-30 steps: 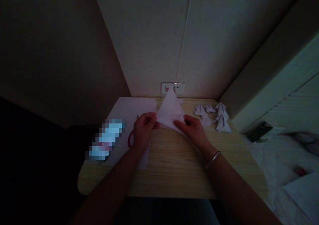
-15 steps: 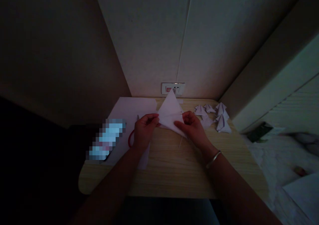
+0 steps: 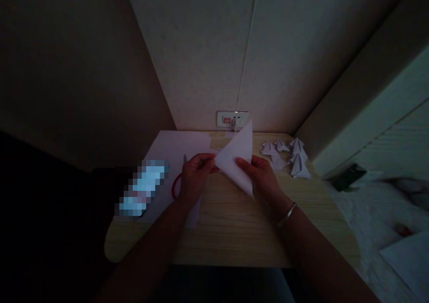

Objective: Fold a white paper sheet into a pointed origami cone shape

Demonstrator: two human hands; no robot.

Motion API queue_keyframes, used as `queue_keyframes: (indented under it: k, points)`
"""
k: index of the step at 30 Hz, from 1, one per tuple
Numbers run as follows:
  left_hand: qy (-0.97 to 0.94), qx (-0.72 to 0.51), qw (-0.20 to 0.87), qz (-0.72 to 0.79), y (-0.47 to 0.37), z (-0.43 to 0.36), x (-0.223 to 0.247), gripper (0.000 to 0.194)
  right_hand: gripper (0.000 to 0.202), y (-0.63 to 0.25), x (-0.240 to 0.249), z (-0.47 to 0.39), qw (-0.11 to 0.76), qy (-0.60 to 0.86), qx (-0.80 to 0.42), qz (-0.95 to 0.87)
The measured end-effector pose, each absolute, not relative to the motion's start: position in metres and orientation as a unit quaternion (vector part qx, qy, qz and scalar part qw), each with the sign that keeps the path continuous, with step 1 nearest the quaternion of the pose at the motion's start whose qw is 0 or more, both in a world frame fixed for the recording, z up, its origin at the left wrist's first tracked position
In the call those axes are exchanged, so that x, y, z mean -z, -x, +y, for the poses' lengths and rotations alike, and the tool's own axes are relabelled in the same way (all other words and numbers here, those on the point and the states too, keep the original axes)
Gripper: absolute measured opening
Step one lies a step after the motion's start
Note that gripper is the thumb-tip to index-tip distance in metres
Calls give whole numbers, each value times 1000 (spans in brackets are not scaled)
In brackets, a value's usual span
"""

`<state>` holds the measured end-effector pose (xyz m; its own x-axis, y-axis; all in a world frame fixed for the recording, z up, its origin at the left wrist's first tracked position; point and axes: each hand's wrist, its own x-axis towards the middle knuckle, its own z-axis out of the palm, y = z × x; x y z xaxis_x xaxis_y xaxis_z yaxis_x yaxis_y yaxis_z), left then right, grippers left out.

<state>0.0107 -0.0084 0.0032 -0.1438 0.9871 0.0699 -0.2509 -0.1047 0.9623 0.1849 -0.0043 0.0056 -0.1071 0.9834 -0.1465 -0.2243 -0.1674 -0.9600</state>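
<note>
A white sheet of paper folded into a triangle (image 3: pixel 238 156) is held up above the wooden table (image 3: pixel 234 231). Its left corner is pinched by the fingers of my left hand (image 3: pixel 197 173). On the other side my right hand (image 3: pixel 264 175), with a bracelet at the wrist, grips the right edge, thumb on the front face and fingers behind. Red-handled scissors (image 3: pixel 175 186) lie on white sheets (image 3: pixel 177 144), partly hidden by my left hand.
A phone (image 3: pixel 144 189) with a lit screen rests on the sheets at the left. Several small folded paper shapes (image 3: pixel 297 160) are at the table's back right. A wall socket (image 3: pixel 232 119) sits behind the table.
The folded paper has turned clockwise: its top point moved right, off the socket, and its lower corner now points down. Both hands stay nearly in place, still holding it.
</note>
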Motion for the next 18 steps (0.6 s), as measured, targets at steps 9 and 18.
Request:
queue_keyframes:
  k: [9, 18]
  points:
    - [-392, -632, 527, 411, -11, -10, -5, 23, 34, -182, -8, -7, 514, 464, -591, -414]
    - [-384, -627, 514, 442, -12, -9, -4, 25, 33, -181, -12, -6, 545, 462, -546, -438]
